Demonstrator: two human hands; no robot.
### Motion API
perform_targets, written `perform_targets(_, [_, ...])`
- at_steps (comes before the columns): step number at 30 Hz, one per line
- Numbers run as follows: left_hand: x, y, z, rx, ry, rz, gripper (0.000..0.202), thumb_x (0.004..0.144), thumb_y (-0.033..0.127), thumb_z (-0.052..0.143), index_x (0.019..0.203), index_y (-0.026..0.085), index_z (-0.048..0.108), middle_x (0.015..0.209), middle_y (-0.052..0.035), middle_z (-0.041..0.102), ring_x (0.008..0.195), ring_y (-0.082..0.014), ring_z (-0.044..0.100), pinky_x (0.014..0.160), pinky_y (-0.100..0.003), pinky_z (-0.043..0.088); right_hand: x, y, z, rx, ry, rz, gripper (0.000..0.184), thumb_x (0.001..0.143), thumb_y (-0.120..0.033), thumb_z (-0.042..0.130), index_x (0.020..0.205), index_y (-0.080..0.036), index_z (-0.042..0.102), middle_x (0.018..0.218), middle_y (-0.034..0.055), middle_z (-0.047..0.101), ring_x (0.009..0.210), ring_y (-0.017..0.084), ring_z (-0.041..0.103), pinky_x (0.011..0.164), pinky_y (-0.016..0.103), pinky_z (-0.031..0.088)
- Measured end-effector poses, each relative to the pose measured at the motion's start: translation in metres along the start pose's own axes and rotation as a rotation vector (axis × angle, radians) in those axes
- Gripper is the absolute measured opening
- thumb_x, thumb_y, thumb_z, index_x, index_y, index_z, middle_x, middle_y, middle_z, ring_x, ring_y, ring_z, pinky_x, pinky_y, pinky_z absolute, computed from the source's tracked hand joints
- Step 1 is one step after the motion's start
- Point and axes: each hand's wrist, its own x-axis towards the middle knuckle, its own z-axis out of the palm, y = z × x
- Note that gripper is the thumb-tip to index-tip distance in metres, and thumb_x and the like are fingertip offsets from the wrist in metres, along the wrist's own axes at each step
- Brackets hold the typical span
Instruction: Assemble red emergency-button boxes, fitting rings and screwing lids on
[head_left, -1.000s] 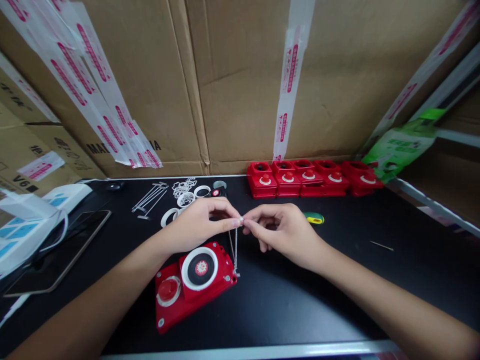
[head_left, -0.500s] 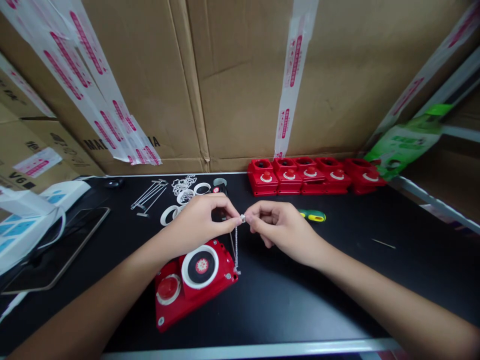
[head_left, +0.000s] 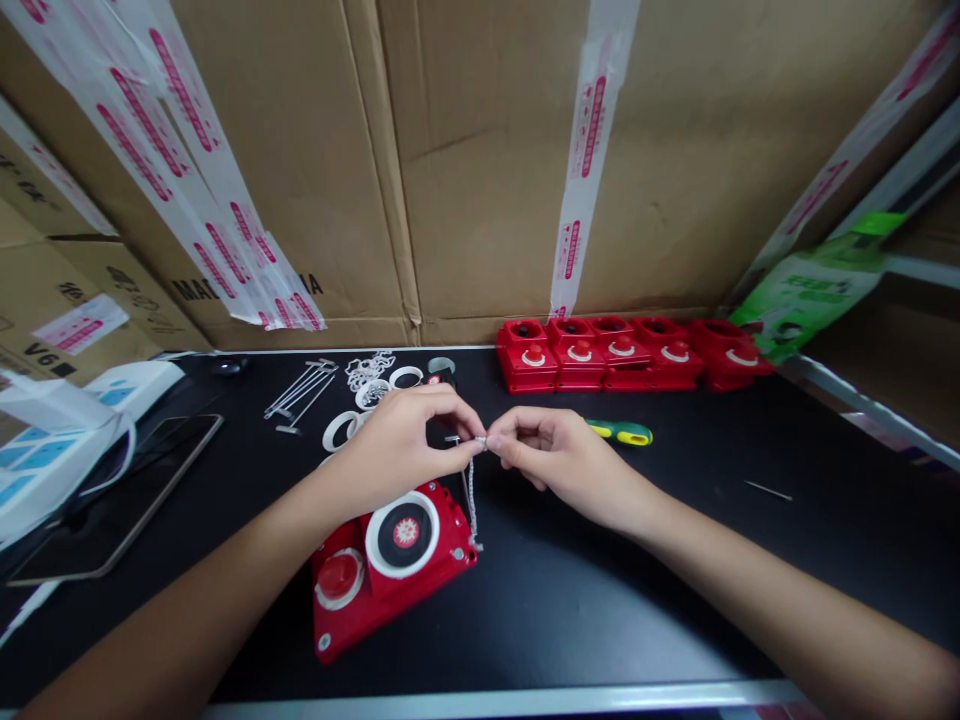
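Note:
My left hand and my right hand meet above the black table, fingertips pinched together on the top end of a thin silver chain. The chain hangs down and its lower end rests beside a red plastic device that lies flat below my left hand. That device carries a white ring with a black disc and a red knob. A thin metal pin also seems held in my left fingers, though it is too small to be sure.
A row of several red devices lines the cardboard wall behind. A green-yellow screwdriver lies right of my hands. White rings, metal pins, a phone and a white box sit left. A loose pin lies right.
My hands stay pinched on the chain and have shifted only slightly; the fingertips have drawn a little closer together. The camera has tilted a touch.

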Motion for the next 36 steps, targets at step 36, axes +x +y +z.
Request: perform_targets(36, [0.0030,-0.0045,-0.0034,-0.415,-0.160,-0.326,0.019,0.086,0.034,0.082,0.090,0.016,0.081,0.081,-0.0025,0.079,0.075,-0.0164,0.070,0.072,-0.026,0.054,-0.0077,-0.0006,0.0047,-0.262,0.129,-0.283,0.009,0.091,-0.027,0.074,0.091,-0.020,0.070,0.081,0.0003,0.069,0.064,0.013,0.059,0.060,0.028,0.050])
